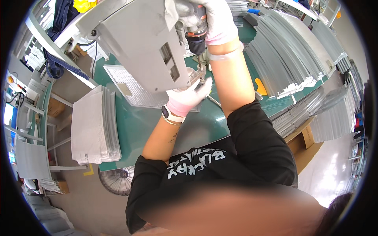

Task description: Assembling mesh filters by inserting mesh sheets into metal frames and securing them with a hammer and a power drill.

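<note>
A cordless drill (197, 35), grey with a black chuck and orange marks, points down with a thin bit in it. My right hand (221, 21), in a white glove with a pink cuff, is closed around the drill. Below the chuck, my left hand (188, 96), gloved the same way, pinches a small metal piece (201, 74) at the tip of the bit. The piece's exact shape is hard to make out. A large grey housing (138, 47) with slots stands in front and hides part of the left hand's surroundings.
A silvery textured panel (130, 88) lies on the green-topped table (145, 118). Stacked pale panels (94, 126) stand on the left, and a long row of grey panels (283, 51) on the right. A yellow object (260, 86) lies beside my right forearm. A floor fan (117, 180) is below.
</note>
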